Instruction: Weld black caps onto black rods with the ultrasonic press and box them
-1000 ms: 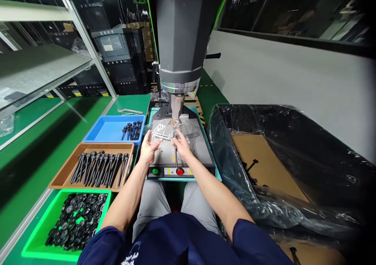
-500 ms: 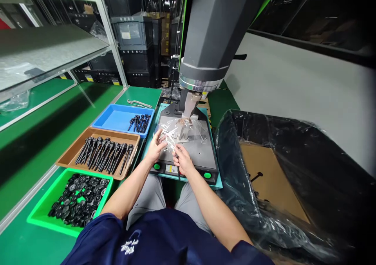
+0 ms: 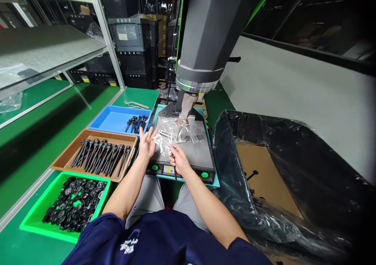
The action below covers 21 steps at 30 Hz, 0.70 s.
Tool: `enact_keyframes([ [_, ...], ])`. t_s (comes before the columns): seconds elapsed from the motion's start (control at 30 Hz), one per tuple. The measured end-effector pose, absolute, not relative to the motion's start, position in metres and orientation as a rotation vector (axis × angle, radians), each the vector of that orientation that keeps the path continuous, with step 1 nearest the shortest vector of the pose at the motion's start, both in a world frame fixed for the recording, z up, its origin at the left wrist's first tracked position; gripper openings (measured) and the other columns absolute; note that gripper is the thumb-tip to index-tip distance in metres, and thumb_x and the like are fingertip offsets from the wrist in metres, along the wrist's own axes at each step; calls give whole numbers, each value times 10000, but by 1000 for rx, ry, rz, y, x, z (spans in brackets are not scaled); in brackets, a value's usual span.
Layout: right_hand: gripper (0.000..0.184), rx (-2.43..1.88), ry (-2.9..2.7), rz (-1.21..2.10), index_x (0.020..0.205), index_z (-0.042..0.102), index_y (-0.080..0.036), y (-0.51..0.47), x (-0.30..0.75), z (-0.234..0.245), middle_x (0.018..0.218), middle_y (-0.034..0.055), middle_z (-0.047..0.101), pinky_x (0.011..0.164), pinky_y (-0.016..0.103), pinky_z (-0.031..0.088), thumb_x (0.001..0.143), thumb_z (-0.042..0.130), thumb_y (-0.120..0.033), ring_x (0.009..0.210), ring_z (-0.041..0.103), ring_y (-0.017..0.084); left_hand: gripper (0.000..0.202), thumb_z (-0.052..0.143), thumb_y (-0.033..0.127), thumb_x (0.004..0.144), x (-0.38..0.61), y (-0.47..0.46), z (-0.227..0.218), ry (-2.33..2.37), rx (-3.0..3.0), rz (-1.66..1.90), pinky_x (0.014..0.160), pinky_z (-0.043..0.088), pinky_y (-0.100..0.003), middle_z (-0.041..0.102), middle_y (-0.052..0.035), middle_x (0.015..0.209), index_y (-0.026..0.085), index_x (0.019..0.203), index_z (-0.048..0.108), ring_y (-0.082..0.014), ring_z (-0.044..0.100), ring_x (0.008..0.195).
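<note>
My left hand (image 3: 147,144) is open, fingers spread, at the left edge of the machine's grey plate (image 3: 192,158). Nothing shows in its palm. My right hand (image 3: 179,160) is closed over the plate's front part. A thin black stem (image 3: 175,173) comes out below its fingers, like those of the black stemmed parts (image 3: 101,153) in the brown tray; its upper end is hidden. Just beyond both hands, crinkled clear plastic film (image 3: 164,139) surrounds the metal fixture (image 3: 182,134). The machine's pale metal tool (image 3: 188,104) comes down on the fixture from above.
At left stand a blue tray (image 3: 102,120) with black parts, the brown tray (image 3: 66,157), and a green bin (image 3: 32,222) of small black round pieces. A wrench (image 3: 136,104) lies behind. Green buttons (image 3: 205,175) flank the machine's front. At right is a plastic-lined box (image 3: 232,155).
My left hand has moved left, away from the film and my right hand, and its fingers have spread. The right hand stays closed in nearly the same place. The view has shifted slightly.
</note>
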State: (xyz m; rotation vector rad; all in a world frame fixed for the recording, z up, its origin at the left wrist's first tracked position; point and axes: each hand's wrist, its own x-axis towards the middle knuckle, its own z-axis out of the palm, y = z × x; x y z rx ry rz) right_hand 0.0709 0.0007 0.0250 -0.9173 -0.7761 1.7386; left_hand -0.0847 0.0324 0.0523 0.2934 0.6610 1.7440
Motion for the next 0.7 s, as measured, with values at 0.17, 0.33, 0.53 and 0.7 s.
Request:
enact_keyframes([
  [0.17,488,-882,-818,1737,952,591,-201,5,57,24,629,-73,511,331,141,230,654,810,-520,397,349,32,447,495,522,934,-64,-8,15,665,71,1387,731,604,-358,682,-187,1147,122,1096,612,-232,714,896],
  [0.33,426,-847,-871,1819,1027,606,-200,6,66,18,671,-54,541,365,146,250,696,787,-398,433,391,43,306,757,349,786,-53,-9,11,739,355,1358,689,588,-294,730,-78,991,158,1003,653,-165,701,777],
  [0.53,544,-767,-790,1894,1153,565,-236,15,81,-3,796,-16,629,466,188,359,626,693,-202,549,493,95,247,798,218,733,-60,6,33,832,364,1529,797,570,-277,745,-78,1067,177,882,606,-191,717,982],
  [0.7,463,-814,-754,1760,1092,566,-225,36,74,-12,791,-13,622,519,220,406,663,718,-311,580,506,108,290,809,212,714,-68,11,51,893,426,1483,542,534,-180,743,-92,1090,177,909,597,-187,743,833],
])
